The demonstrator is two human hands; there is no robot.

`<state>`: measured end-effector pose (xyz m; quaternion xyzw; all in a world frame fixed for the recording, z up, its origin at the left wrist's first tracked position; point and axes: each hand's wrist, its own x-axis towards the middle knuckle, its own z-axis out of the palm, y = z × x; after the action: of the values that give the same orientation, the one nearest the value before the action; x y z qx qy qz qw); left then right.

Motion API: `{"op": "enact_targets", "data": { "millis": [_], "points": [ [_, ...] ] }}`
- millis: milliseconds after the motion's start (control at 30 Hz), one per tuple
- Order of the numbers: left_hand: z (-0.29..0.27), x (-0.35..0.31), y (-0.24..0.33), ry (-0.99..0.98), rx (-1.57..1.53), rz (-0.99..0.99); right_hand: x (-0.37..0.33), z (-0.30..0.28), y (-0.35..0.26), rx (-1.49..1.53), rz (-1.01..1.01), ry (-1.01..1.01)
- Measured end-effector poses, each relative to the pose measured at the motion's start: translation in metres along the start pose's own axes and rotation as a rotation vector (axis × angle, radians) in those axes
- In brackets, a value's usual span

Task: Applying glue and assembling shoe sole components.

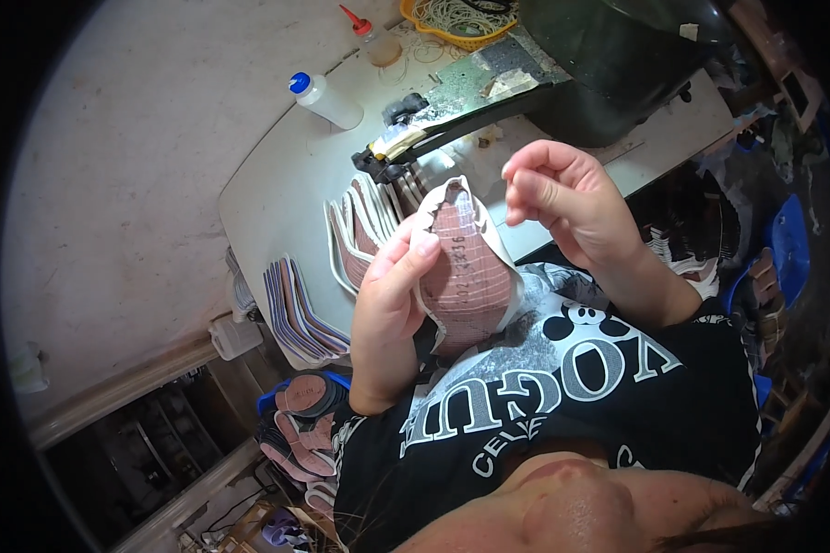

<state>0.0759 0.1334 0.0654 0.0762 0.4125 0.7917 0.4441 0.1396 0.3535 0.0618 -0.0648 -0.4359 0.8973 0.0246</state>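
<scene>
My left hand (387, 290) grips a shoe insole (466, 286) along its left side, thumb lying over the face. The insole is pinkish brown with a grid of pale lines, dark printed marks and a white edging strip that stands loose around the tip. It is held tilted in front of my chest, tip pointing away from me. My right hand (572, 198) is raised to the right of the tip, apart from the insole. Its thumb and forefinger are pinched together; whatever lies between them is too small to make out.
Beyond my hands is a machine arm (470, 115) with a lit working end. White-edged insoles (364, 226) and a striped stack (295, 313) rest on the white table (249, 203). Behind are a blue-capped bottle (332, 103), a red-nozzled bottle (380, 46) and a yellow basket (470, 39).
</scene>
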Motion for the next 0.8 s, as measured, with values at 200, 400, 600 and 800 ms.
{"op": "enact_targets", "data": {
  "millis": [200,400,600,800],
  "points": [
    [0.006,0.001,-0.011,-0.142,-0.187,-0.152,0.007,-0.008,0.006,0.093,0.025,-0.164],
    [0.028,-0.005,-0.009,-0.134,-0.324,-0.088,0.003,-0.003,0.007,0.045,-0.021,-0.199],
    [0.024,0.001,0.009,-0.303,0.109,0.117,0.002,-0.002,-0.022,-0.174,-0.028,-0.281],
    [0.034,-0.012,0.017,0.103,1.193,0.513,0.0,0.004,-0.016,-0.3,-0.158,-0.371]
  ]
}}
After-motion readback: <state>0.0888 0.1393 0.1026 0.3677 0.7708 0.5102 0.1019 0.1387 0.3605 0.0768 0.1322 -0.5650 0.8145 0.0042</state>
